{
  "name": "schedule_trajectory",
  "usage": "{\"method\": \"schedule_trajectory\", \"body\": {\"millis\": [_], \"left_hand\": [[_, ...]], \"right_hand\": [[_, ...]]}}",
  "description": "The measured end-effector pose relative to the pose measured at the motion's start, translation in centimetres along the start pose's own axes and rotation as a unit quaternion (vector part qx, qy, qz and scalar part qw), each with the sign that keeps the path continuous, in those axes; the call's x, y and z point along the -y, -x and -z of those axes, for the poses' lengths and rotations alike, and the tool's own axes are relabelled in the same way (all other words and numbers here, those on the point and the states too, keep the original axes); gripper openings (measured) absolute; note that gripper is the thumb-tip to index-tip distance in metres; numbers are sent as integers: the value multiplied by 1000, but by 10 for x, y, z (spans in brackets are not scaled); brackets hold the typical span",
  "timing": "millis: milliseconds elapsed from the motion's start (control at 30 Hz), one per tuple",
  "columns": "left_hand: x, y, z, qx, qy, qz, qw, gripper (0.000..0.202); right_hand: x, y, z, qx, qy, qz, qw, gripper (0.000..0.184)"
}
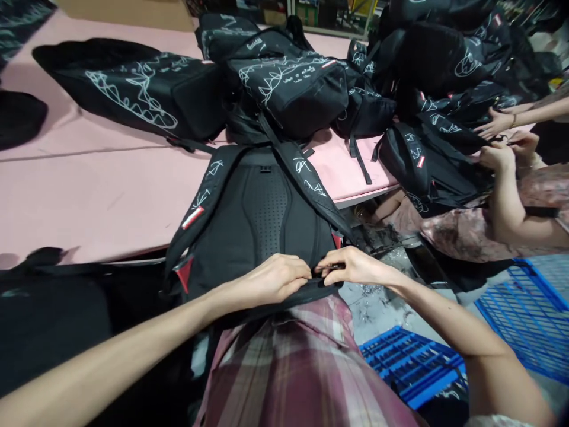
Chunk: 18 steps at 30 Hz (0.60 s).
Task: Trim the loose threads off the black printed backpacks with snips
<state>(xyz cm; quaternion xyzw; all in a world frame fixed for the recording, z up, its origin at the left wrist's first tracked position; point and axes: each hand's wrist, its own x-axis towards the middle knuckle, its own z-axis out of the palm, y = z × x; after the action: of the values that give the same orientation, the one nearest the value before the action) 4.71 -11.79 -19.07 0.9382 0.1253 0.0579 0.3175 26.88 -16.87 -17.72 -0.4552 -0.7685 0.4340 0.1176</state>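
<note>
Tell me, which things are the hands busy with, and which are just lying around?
Busy with: left hand and right hand, both pinching the bottom edge of the black backpack.
Lying around: pile of backpacks on the pink table, blue crates, another person's hands at their own bag.

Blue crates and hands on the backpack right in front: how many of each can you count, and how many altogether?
Hands gripping the backpack: 2, the left hand and the right hand
Blue crates on the floor: 2, the near crate and the far crate
Total: 4
</note>
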Motion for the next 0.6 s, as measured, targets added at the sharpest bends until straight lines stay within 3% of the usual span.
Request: {"method": "schedule_trajectory", "body": {"millis": [67,167,233,333,600], "left_hand": [[2,1,-3,-5,8,-6,1000,23],[3,3,-3,-6,10,-5,1000,23],[4,3,-3,-7,11,-3,1000,23],[5,4,-4,-5,8,-7,1000,23],[5,5,-6,-21,-3,-14,1000,22]], "right_hand": [[0,14,-2,-107,103,4,989,45],[1,32,-8,-187,294,61,935,30],[2,37,-14,-193,395,118,890,17],[7,37,-22,-206,478,168,837,16],[22,24,-21,-180,548,228,785,22]]}}
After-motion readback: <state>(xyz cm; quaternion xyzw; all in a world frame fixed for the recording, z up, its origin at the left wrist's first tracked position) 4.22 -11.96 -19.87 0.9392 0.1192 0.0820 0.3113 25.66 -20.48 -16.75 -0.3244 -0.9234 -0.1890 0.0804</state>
